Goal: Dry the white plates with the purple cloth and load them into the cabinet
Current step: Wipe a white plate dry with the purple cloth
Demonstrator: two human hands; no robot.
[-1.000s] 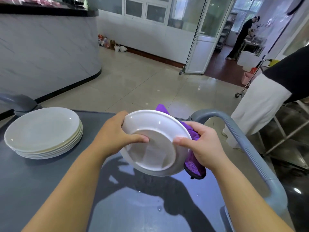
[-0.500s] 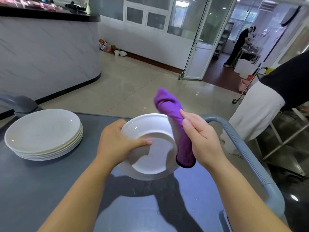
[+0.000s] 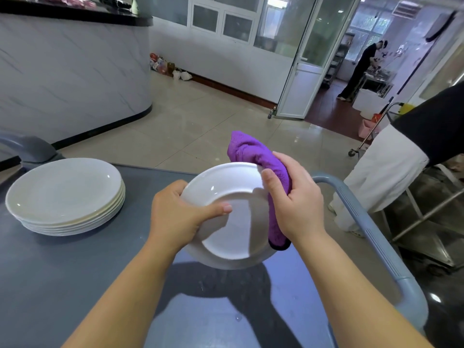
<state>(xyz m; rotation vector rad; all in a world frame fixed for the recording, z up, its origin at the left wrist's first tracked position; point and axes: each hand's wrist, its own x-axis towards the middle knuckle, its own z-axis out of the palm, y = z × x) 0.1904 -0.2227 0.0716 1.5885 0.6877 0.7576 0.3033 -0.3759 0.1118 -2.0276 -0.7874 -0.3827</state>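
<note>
Step in hand: drying, by my judgement. One plate (image 3: 233, 222) is up off the bench (image 3: 62, 272), held to the right of the stack (image 3: 65, 194) and well apart from it, tilted with its hollow face towards me. My left hand (image 3: 175, 217) clamps the rim on the side nearer the stack, with the thumb laid across the inner face and the fingers hidden behind. My right hand (image 3: 298, 204) is closed round the bunched cloth (image 3: 253, 151) at the rim farthest from the stack. Its thumb pins the cloth to that rim. One end of the cloth stands up above the rim and the other hangs down over the hollow face. The hands are apart, one at each side of the plate, and neither holds anything else. I cannot tell whether water remains on the plate. The stack counts several plates lying flat on the bench, untouched by either hand, and I judge them yet to be dried. No cabinet is in view, so loading looks some way off. Next move, as I judge it: draw the cloth round the rim and across the hollow face while the left hand holds firm. Then turn the plate and do the back. A wet rim could slip from the left thumb, so that grip should not slacken.
</note>
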